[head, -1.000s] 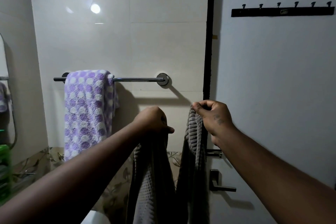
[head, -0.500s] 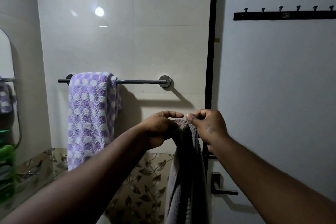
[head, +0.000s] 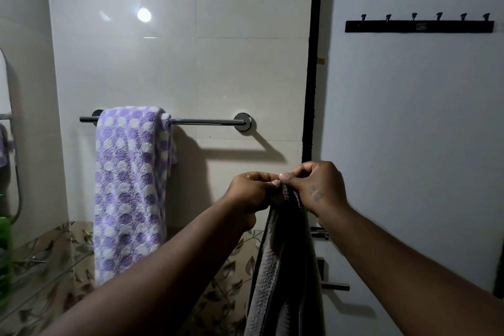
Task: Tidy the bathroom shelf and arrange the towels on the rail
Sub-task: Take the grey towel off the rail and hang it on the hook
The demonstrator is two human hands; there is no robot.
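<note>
Both hands, left hand point(head: 249, 194) and right hand point(head: 317, 185), pinch the top edge of a grey ribbed terry towel point(head: 283, 275), which hangs doubled below them, right of the chrome wall rail point(head: 201, 120) carrying a purple-and-white polka-dot fleece towel point(head: 129, 185).

Chrome towel rail point(head: 207, 121) on tiled wall, purple white-dotted towel point(head: 128, 185) draped over its left end

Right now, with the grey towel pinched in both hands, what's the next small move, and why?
Probably lift the grey towel up and left over the bare rail. The left hand and right hand pinch its top edge together below the rail, and the spotted towel covers only its left end.
</note>
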